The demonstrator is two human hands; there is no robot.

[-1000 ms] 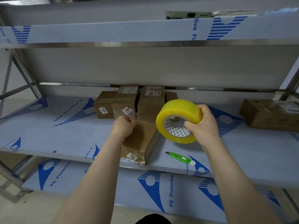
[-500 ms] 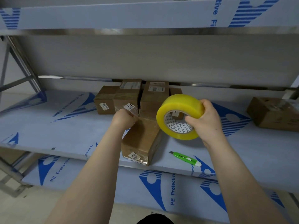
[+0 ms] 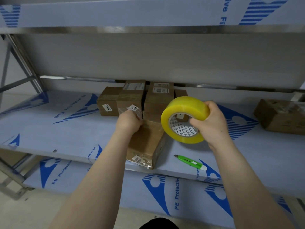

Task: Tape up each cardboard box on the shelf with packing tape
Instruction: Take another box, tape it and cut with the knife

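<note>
Yellow tape roll (image 3: 186, 106) in right hand (image 3: 212, 124), left hand (image 3: 128, 121) gripping cardboard box (image 3: 145, 142)

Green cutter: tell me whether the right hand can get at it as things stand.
Probably, for reach: the cutter lies uncovered on the shelf near the right hand, nothing between. But that hand grips the tape roll, so grasping looks awkward.

We read "1107" on a white sticker (image 3: 133, 107) on the rear cardboard box (image 3: 130, 98), 12 o'clock from the near box (image 3: 145, 142). "PE Protective" is printed in blue on the lower shelf film (image 3: 176, 194), at 6 o'clock. "Film" shows on the middle shelf film (image 3: 69, 104), at 9 o'clock. "tive Fi" shows on the top shelf edge (image 3: 224, 12). The near box's label (image 3: 137, 160) is too small for us to read.
</note>
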